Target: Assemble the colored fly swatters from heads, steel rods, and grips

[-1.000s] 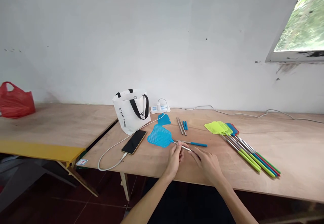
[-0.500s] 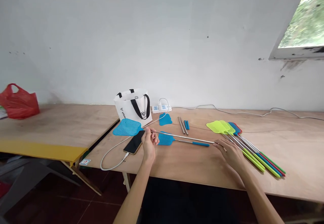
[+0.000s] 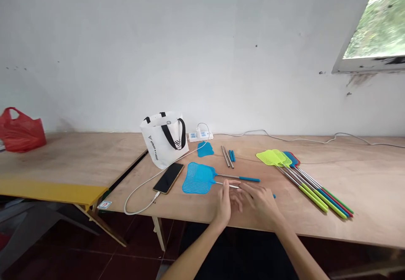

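A blue fly swatter [image 3: 196,186] with a metal shaft is in both hands, low over the table. My left hand [image 3: 225,202] closes on its shaft, fingers curled and partly blurred. Right beside it, my right hand [image 3: 259,200] closes over the handle part and hides most of it; only the blue handle tip [image 3: 274,196] shows past the knuckles. Just behind lies a second blue fly swatter with a blue grip [image 3: 249,179], its mesh head partly overlapped by the held one. Farther back are loose blue swatter heads [image 3: 205,149], metal tubes [image 3: 227,157] and short blue grips [image 3: 232,156].
On the right lie several yellow-green, blue and red fly swatters [image 3: 297,179] in a fanned pile. To the left are a phone [image 3: 168,179] on a white cable and a white bag [image 3: 163,145]. A power strip [image 3: 201,136] stands by the wall.
Both hands have come together and nearer to me, bringing the swatter down to the right. Its head now overlaps the lying swatter instead of hanging before the white bag. Its shaft looks shorter.
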`<state>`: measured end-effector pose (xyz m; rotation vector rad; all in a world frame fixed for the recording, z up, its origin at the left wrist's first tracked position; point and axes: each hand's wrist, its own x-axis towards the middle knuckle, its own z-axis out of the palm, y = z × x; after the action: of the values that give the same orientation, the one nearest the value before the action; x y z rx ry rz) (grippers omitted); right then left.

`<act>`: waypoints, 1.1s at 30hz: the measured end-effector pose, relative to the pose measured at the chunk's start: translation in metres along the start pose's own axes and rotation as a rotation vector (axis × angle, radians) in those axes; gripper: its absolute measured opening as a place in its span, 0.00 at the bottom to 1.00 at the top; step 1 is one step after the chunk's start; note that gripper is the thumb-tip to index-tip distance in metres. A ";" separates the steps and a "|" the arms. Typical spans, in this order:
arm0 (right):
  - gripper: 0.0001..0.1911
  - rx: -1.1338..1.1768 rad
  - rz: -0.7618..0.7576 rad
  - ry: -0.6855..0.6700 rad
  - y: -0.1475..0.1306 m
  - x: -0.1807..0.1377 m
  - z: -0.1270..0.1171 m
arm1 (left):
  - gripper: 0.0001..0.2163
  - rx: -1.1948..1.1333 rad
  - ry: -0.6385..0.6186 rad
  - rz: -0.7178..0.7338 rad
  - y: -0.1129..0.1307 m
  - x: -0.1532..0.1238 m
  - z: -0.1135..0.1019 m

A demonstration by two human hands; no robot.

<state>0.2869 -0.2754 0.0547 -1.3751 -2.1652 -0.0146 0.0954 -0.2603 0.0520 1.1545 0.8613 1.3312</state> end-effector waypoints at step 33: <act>0.22 0.000 0.171 0.118 0.109 -0.026 -0.028 | 0.27 -0.123 0.298 0.205 0.057 0.039 -0.083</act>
<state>0.3986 -0.2545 0.0355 -1.5156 -1.9463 -0.0293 0.0046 -0.2178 0.0908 0.9824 0.8753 1.7322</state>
